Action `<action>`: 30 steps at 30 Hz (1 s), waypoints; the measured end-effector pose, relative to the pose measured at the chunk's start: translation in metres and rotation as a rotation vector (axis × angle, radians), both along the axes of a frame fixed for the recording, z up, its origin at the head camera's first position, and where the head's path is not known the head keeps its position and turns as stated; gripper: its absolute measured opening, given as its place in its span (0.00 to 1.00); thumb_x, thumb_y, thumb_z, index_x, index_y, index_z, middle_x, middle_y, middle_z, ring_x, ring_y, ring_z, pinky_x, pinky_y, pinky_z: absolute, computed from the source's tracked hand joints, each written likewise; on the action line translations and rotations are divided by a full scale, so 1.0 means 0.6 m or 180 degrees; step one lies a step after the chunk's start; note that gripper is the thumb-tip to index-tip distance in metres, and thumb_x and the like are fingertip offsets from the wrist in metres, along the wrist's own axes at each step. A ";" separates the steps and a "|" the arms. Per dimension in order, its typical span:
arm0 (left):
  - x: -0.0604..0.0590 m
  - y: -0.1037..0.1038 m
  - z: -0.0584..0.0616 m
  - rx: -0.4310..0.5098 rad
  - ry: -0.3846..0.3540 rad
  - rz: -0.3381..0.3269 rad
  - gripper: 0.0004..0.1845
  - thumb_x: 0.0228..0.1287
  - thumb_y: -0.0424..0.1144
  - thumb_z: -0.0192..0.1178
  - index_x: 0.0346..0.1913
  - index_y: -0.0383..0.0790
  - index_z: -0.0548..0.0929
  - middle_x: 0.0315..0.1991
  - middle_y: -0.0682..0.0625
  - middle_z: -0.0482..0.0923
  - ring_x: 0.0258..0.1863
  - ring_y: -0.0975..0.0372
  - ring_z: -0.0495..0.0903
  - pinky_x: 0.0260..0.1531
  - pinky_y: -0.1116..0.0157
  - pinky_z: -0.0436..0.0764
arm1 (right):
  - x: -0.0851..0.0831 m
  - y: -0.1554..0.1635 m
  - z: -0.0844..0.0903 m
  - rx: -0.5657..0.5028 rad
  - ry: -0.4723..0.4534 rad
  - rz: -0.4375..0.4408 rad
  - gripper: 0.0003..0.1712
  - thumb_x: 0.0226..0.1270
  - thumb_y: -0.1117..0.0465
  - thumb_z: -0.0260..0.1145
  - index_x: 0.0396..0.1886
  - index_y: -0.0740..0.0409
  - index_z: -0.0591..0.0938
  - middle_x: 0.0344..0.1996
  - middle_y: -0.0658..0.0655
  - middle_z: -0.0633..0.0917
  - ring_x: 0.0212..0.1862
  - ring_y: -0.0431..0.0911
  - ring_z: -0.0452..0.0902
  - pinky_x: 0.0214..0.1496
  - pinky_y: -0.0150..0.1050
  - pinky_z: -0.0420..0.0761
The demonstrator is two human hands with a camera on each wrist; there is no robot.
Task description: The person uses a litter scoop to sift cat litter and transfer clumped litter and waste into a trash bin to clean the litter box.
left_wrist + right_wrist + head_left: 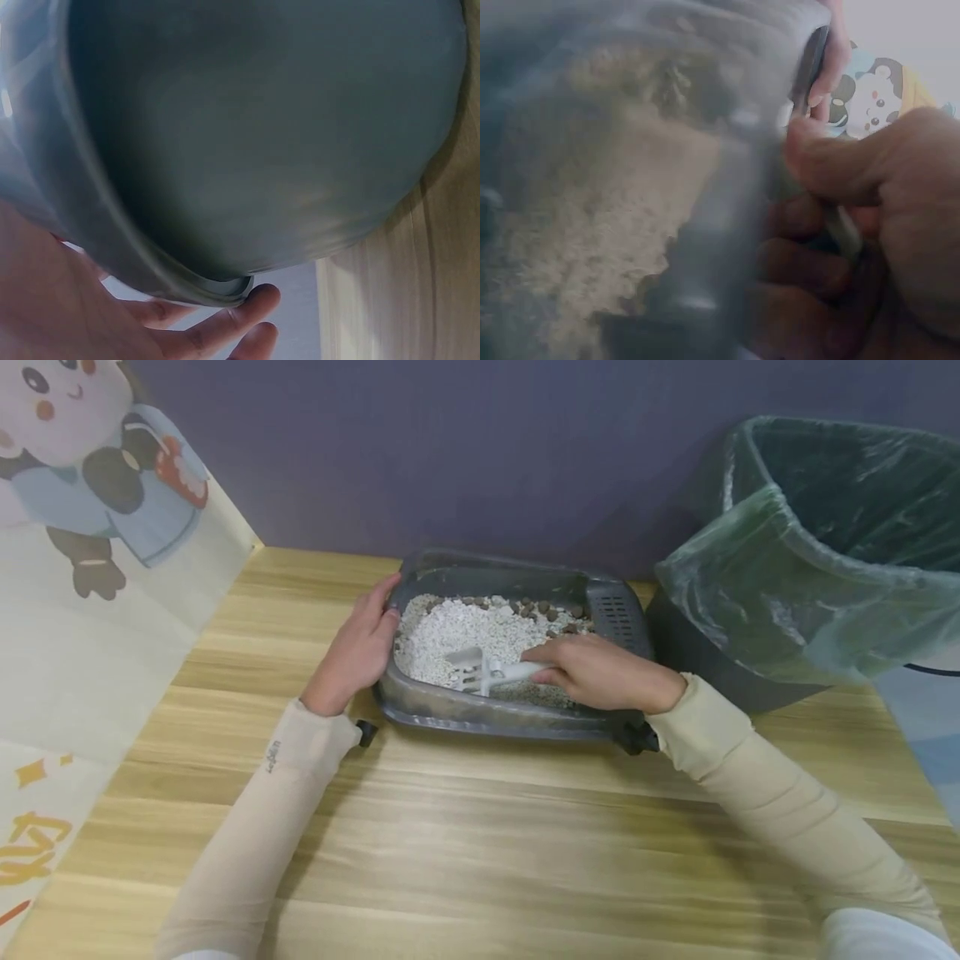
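Note:
A grey litter tray (450, 714) sits on the wooden table, filled with white litter (457, 631) and several brown lumps (543, 610) along its far side. My left hand (360, 643) rests on the tray's left rim, thumb over the edge; in the left wrist view the tray's outer wall (255, 135) fills the frame above my fingers (225, 326). My right hand (592, 670) grips the handle of a white slotted scoop (480, 670), whose head lies low in the litter near the tray's front. The right wrist view is blurred, showing my curled fingers (840, 165) and litter (577, 225).
A dark bin lined with a green plastic bag (810, 552) stands right of the tray, close to my right forearm. A purple wall runs behind. A cartoon panda banner (90, 527) covers the left side. Bare wooden tabletop (480, 843) lies in front.

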State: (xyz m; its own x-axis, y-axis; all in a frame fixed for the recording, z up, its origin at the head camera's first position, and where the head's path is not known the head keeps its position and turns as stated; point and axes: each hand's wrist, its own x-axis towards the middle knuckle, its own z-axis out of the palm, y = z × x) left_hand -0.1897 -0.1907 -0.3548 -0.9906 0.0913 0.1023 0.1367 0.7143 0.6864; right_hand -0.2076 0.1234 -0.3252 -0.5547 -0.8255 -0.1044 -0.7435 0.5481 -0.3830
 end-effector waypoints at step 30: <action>0.000 0.002 0.002 0.0029 0.0016 -0.0025 0.28 0.75 0.47 0.33 0.75 0.51 0.48 0.72 0.39 0.50 0.68 0.44 0.54 0.65 0.43 0.53 | 0.010 0.005 -0.023 0.0234 -0.0983 -0.0056 0.19 0.77 0.50 0.44 0.60 0.50 0.70 0.27 0.49 0.73 0.23 0.39 0.64 0.35 0.41 0.70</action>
State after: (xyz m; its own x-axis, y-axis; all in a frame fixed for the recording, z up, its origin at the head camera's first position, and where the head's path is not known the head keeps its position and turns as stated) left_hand -0.1896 -0.1896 -0.3537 -0.9893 0.0980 0.1080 0.1456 0.7069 0.6922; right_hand -0.2017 0.1262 -0.3389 -0.5015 -0.8000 -0.3293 -0.5884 0.5945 -0.5481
